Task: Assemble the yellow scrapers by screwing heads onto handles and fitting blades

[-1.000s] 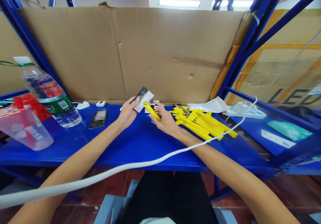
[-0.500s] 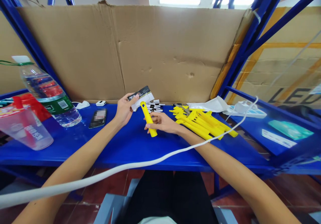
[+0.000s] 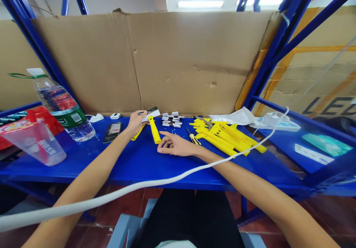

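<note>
Between the fingers of our left hand (image 3: pixel 137 121), we pinch a card (image 3: pixel 153 111). The fingers of our right hand (image 3: pixel 175 144) stand parted, loosely curled, beside the yellow handle (image 3: pixel 154 130); we cannot tell whether they touch. Its upper end meets the card's edge in view. Farther right, a screwdriver (image 3: pixel 194 138) and yellow pieces (image 3: pixel 222 135) lie on our blue table (image 3: pixel 133 170).

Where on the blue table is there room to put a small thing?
The widest bare patch of blue table lies between left forearm and right forearm, behind the white cable; a smaller one, between plastic cup and left forearm. Crowded: right of the right hand, with screwdriver, yellow handles, white pouch.
</note>
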`<state>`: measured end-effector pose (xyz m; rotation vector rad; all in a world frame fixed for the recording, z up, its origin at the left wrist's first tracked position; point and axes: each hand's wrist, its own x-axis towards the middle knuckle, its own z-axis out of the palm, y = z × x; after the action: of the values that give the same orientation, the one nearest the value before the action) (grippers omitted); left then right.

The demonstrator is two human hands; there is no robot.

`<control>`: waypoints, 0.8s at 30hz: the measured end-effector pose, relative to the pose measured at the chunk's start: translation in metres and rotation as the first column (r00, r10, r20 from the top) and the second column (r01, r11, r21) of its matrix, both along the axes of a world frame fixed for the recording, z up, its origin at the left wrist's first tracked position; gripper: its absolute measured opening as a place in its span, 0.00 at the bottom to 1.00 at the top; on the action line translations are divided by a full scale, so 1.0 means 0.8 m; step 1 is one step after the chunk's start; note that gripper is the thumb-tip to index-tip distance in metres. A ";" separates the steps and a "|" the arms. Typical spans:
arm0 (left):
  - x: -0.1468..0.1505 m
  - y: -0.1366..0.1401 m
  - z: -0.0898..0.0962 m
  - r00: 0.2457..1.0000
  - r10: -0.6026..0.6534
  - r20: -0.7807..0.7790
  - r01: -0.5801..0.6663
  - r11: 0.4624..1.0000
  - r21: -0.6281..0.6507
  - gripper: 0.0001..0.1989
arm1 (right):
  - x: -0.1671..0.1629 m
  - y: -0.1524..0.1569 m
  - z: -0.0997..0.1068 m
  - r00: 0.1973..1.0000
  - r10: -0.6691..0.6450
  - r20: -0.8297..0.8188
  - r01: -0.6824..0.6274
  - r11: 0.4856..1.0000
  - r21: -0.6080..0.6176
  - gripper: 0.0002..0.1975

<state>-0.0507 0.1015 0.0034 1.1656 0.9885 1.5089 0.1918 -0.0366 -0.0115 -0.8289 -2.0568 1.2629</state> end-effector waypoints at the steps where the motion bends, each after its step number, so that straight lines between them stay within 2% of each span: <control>1: -0.005 0.005 0.000 0.999 0.007 -0.031 -0.008 1.000 -0.009 0.17 | 0.002 0.002 0.001 1.000 -0.002 0.023 0.001 0.998 0.062 0.43; 4: -0.014 0.024 0.006 0.987 -0.001 -0.162 -0.006 0.999 -0.045 0.18 | 0.022 0.016 0.012 0.990 -0.121 0.069 0.097 0.952 0.290 0.27; 7: -0.018 0.044 0.015 0.944 -0.026 -0.330 -0.001 0.997 -0.081 0.17 | 0.060 0.039 0.030 0.918 -0.366 0.155 0.243 0.825 0.510 0.15; 9: -0.018 0.055 0.020 0.897 -0.047 -0.440 0.007 0.996 -0.093 0.17 | 0.094 0.052 0.043 0.812 -0.528 0.248 0.309 0.751 0.583 0.12; 11: -0.018 0.063 0.023 0.841 -0.069 -0.536 0.021 0.995 -0.095 0.16 | 0.128 0.062 0.053 0.629 -0.665 0.402 0.345 0.702 0.623 0.14; 14: -0.020 0.070 0.029 0.746 -0.115 -0.656 0.064 0.993 -0.101 0.16 | 0.176 0.067 0.066 0.507 -0.697 0.507 0.380 0.709 0.594 0.16; 16: -0.023 0.072 0.033 0.683 -0.129 -0.719 0.094 0.992 -0.089 0.15 | 0.200 0.065 0.072 0.465 -0.672 0.576 0.386 0.740 0.551 0.18; 21: -0.027 0.073 0.040 0.560 -0.067 -0.826 0.148 0.989 0.021 0.14 | 0.227 0.056 0.078 0.471 -0.509 0.720 0.353 0.857 0.374 0.26; 24: -0.021 0.067 0.036 0.507 0.018 -0.862 0.149 0.983 0.108 0.14 | 0.228 0.054 0.077 0.497 -0.447 0.744 0.339 0.889 0.308 0.24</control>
<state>-0.0675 0.1550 0.0325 2.1682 1.4452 0.8788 0.3738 0.0067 0.0502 -1.9636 -2.3179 0.4834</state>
